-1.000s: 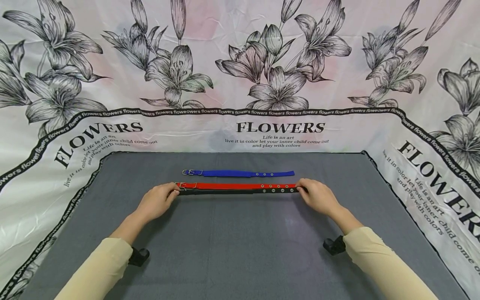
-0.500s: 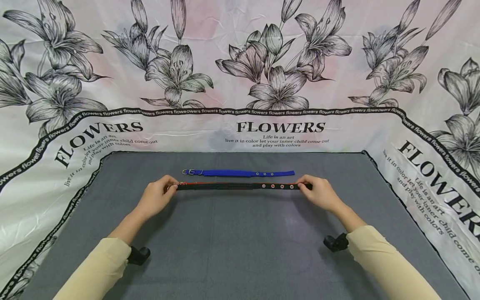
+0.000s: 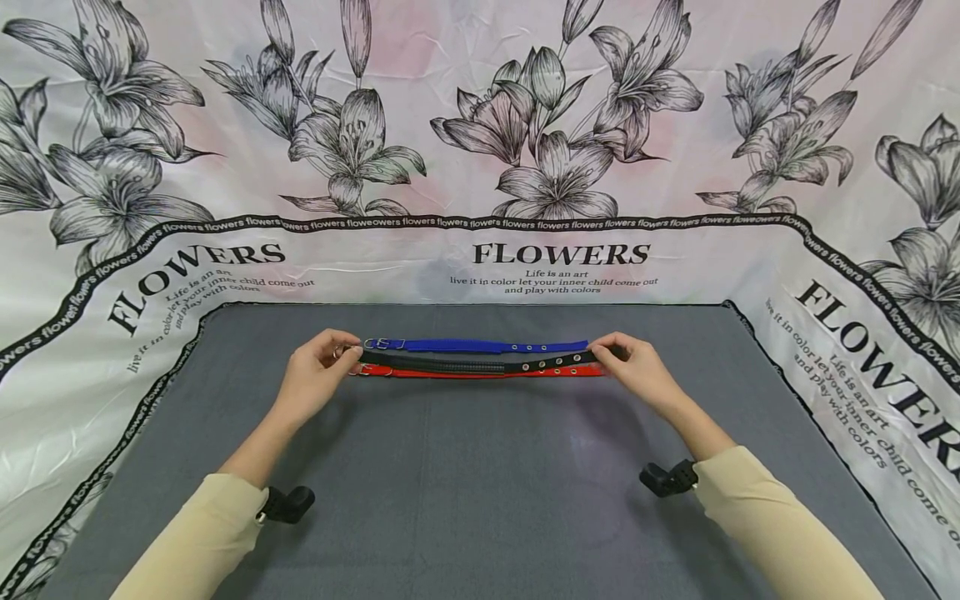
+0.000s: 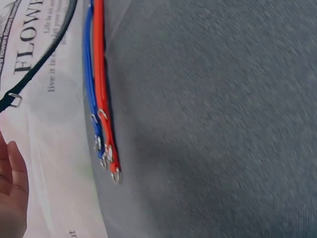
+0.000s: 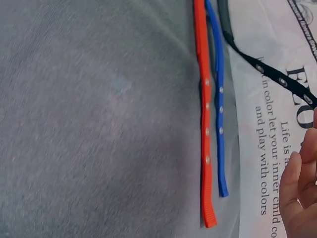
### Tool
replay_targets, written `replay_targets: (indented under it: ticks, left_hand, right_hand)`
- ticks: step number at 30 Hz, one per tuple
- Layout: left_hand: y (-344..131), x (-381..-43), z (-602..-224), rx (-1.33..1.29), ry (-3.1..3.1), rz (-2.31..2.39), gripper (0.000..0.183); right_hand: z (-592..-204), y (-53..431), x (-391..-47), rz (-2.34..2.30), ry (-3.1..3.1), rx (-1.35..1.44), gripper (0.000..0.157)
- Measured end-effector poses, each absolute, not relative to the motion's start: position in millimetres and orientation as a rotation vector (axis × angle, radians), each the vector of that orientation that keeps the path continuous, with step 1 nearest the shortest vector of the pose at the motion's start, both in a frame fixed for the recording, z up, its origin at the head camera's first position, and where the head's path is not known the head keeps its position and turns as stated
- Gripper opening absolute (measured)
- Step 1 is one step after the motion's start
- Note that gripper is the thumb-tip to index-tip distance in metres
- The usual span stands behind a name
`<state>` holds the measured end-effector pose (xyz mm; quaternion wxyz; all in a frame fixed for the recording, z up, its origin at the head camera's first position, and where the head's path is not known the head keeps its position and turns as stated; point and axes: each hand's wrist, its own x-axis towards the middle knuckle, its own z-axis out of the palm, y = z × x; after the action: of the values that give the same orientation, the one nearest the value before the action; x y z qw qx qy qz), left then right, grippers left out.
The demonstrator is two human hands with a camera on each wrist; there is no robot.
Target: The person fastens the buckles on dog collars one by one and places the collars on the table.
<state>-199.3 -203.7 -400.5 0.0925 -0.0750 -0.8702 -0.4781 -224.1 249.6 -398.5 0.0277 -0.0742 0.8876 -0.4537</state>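
Observation:
Stretched between both hands in the head view is a black collar (image 3: 442, 363) with metal eyelets, raised above the table and sagging slightly. My left hand (image 3: 315, 379) pinches its buckle end; my right hand (image 3: 641, 375) pinches the eyelet end. Beneath it, a red collar (image 3: 427, 373) lies lengthwise, partly covered by the black one in this view. Just beyond lies a blue collar (image 3: 450, 345), buckle to the left. Both wrist views show the red collar (image 4: 100, 74) beside the blue collar (image 5: 220, 148), with the black collar (image 5: 270, 71) slanting up towards the right hand (image 5: 299, 193).
A grey cloth (image 3: 480, 500) covers the table. White flower-printed fabric (image 3: 405, 258) with black lettering rises at the back and both sides. Black wrist mounts (image 3: 288, 504) hang below the sleeves (image 3: 198, 533).
Both hands have lifted the black collar and moved it away from me, from the near side of the red collar, across it, towards the blue one. The red and blue collars have stayed put.

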Motion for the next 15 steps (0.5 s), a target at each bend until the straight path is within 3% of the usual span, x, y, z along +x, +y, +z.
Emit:
replay_targets:
  ticks: [6,15]
  left_hand:
    - [-195,-199,-394,-0.271,-2.505,-1.58,0.027]
    - [-187,-201,-389,-0.302,-2.505,-1.632,0.032]
  right_hand:
    - [-392,245,-224,-1.501,2.655,-0.185,0.045]
    - [-388,236,-226,-1.538,2.656,-0.228,0.038]
